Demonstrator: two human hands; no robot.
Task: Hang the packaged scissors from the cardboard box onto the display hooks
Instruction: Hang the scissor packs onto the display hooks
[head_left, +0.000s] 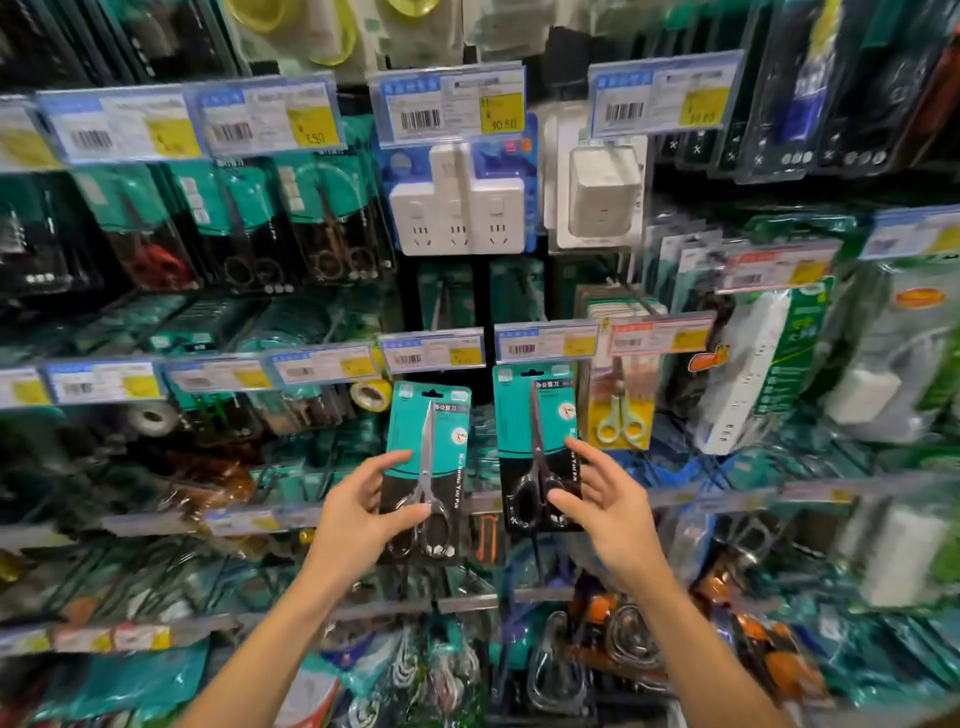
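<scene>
Starting at the left, my left hand (358, 512) pinches a packaged pair of scissors (427, 470) by its lower edge, thumb on the front near the handles and fingers (387, 460) curled up along the left side of the card. The pack stands upright with its hang hole at the top, just beneath a price tag (432, 352), and I cannot tell whether the hole is already on a hook; the hook itself is hidden behind the tag.

To the right, a second scissors pack (537, 447) appears to hang under its own price label (545, 340). My right hand (608, 512) is spread wide beside it, fingertips touching or almost touching its right edge, gripping nothing. Further right hangs a yellow-handled scissors pack (621, 415). The cardboard box is not in view.

The risks as I judge them: if the left pack's hole misses the hook tip and I let go, the card drops into the crowded rows below. Pushing it up blind could also knock the price tag loose. The right hand's nudge could swing the hanging pack off its hook or into its neighbour.
</scene>
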